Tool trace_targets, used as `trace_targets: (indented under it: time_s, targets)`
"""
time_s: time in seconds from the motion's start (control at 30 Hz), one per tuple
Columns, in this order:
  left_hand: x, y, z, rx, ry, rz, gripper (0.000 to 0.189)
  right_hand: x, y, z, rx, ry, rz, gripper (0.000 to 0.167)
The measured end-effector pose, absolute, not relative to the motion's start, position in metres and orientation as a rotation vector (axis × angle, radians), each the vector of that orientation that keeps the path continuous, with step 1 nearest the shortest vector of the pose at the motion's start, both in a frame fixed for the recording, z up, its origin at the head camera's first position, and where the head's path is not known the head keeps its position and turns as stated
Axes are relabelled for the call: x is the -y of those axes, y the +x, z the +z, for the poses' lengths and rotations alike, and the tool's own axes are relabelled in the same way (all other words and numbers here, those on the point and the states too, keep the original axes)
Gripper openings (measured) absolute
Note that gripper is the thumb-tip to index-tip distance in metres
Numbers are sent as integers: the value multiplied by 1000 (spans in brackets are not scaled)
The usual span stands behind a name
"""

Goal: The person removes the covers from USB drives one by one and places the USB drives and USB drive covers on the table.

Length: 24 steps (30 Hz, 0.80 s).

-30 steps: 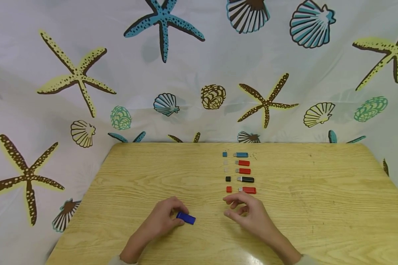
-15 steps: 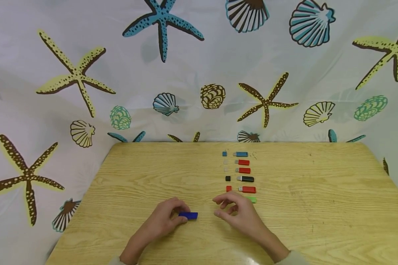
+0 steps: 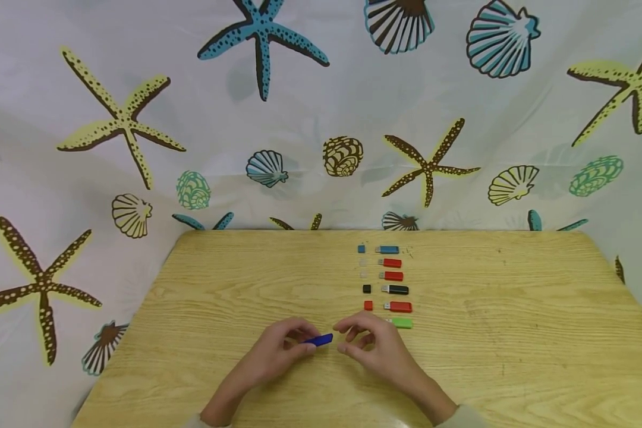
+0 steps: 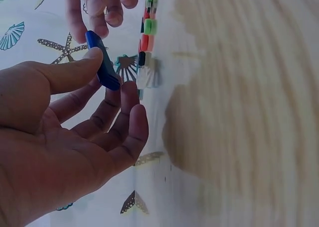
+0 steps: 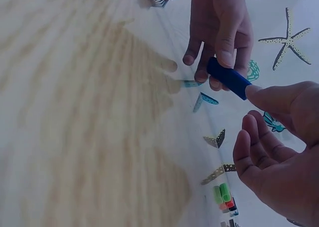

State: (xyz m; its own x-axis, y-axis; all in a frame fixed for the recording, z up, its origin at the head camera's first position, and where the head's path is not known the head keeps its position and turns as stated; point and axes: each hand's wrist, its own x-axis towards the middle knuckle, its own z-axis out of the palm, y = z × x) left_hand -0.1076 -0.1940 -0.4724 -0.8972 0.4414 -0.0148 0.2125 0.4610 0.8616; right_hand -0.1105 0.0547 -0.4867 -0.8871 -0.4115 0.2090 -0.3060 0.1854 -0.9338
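In the head view my left hand (image 3: 285, 351) pinches a dark blue USB flash drive (image 3: 323, 339) between thumb and fingers, low over the table's front middle. No metal plug shows on the drive. My right hand (image 3: 377, 348) is just right of the drive's free end, thumb and fingers parted and slightly bent, with a narrow gap to it. In the left wrist view the drive (image 4: 103, 62) lies under my left thumb. In the right wrist view my right thumb tip overlaps the end of the drive (image 5: 229, 77).
Behind my right hand, uncapped drives lie in a column: blue (image 3: 389, 249), two plain red, black (image 3: 396, 290), red (image 3: 400, 307) and green (image 3: 402, 323). Caps lie left of them, such as a red cap (image 3: 368, 305). A patterned cloth (image 3: 299, 119) hangs behind the wooden table (image 3: 219, 285).
My left hand has shifted right with the blue flash drive and turned it, its free end now tilting up. My right hand has moved left toward it, uncovering the green drive.
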Motion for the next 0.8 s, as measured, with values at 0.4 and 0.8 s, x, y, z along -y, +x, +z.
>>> trace_targets:
  time_s: [0.4, 0.8]
  targets:
    - [177, -111, -467, -2361, 632, 1507, 16, -58, -111, -490, -2342, -698, -1830, 16]
    - [162, -114, -468, -2301, 574, 1571, 13, -71, -109, -491, -2356, -628, -1855, 14]
